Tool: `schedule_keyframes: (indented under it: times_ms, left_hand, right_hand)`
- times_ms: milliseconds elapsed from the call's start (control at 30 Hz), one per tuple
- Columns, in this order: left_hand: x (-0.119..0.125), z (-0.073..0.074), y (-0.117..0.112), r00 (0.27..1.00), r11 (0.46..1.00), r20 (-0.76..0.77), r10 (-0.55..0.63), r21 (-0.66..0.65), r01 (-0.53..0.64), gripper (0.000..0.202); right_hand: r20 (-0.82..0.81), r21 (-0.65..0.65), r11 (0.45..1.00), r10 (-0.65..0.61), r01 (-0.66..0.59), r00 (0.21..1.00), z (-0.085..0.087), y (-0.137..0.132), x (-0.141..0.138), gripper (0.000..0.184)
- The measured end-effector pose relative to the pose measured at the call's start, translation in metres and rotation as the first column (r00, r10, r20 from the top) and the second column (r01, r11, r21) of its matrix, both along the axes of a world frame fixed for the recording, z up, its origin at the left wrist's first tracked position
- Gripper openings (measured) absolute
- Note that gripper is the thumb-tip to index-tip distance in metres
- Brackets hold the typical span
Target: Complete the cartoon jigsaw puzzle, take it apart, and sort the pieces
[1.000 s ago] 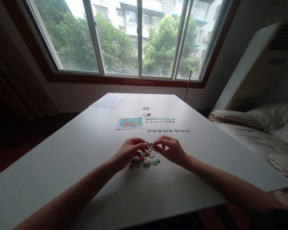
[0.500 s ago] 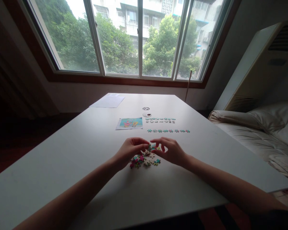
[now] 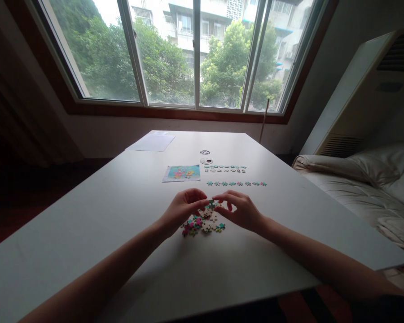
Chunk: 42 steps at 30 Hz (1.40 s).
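My left hand (image 3: pixel 185 207) pinches a small dark puzzle piece (image 3: pixel 211 204) between thumb and fingertips. From the other side, my right hand (image 3: pixel 239 210) has its thumb and index finger closed on the right edge of that same piece. Just below both hands lies a loose pile of jigsaw pieces (image 3: pixel 206 227), some pink, green or teal, others with the plain beige back up. Beyond my fingers, a row of puzzle pieces (image 3: pixel 232 183) runs across the table, and two more rows (image 3: pixel 225 167) lie farther off.
A colourful picture sheet (image 3: pixel 182 173) lies left of the rows. Two small round items (image 3: pixel 206 161) sit behind it. White paper (image 3: pixel 151 141) rests at the far left corner of the white table (image 3: pixel 87 215). A pale sofa (image 3: pixel 357 179) stands to the right.
My right hand's fingertips have closed in on the piece held by my left hand. The piece has turned so that more of it shows. The rows have not moved.
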<state>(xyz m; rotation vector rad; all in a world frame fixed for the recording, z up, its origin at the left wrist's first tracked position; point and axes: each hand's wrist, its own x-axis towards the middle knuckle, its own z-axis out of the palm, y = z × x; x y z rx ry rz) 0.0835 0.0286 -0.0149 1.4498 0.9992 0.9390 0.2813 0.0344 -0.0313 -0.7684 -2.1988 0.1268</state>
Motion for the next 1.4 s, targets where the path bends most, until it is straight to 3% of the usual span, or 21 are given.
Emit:
schedule_keyframes:
  times_ms: [167, 400, 867, 1033, 1200, 1333, 1400]
  left_hand:
    - [-0.018, -0.004, 0.014, 0.981, 0.983, -0.182, 0.063, 0.182, -0.029, 0.020]
    - [-0.038, -0.007, 0.028, 0.876, 0.907, -0.462, 0.139, 0.413, 0.074, 0.016]
    - [-0.036, -0.005, 0.025, 0.827, 0.880, -0.552, 0.101, 0.437, 0.184, 0.015]
    - [-0.044, -0.013, 0.034, 0.820, 0.888, -0.566, 0.086, 0.417, 0.195, 0.016]
    - [-0.050, -0.015, 0.038, 0.817, 0.891, -0.574, 0.063, 0.401, 0.213, 0.018]
    - [-0.055, -0.013, 0.039, 0.813, 0.900, -0.579, 0.053, 0.380, 0.212, 0.020]
    - [-0.058, -0.013, 0.040, 0.806, 0.906, -0.590, 0.051, 0.367, 0.212, 0.020]
  right_hand:
    - [-0.149, 0.072, 0.991, -0.105, 0.116, 0.983, 0.010, 0.009, 0.014, 0.022]
    - [-0.255, 0.096, 0.954, -0.254, 0.286, 0.933, 0.019, 0.018, 0.035, 0.022]
    - [-0.159, 0.155, 0.951, -0.243, 0.267, 0.957, 0.016, 0.021, 0.038, 0.023]
    - [-0.003, 0.044, 0.966, -0.253, 0.253, 0.967, 0.017, 0.040, 0.028, 0.023]
    - [0.103, -0.089, 0.972, -0.209, 0.218, 0.973, 0.010, 0.085, 0.003, 0.022]
    - [0.243, -0.288, 0.909, -0.236, 0.302, 0.941, 0.002, 0.125, -0.022, 0.022]
    - [0.277, -0.328, 0.879, -0.260, 0.345, 0.925, -0.002, 0.143, -0.033, 0.023]
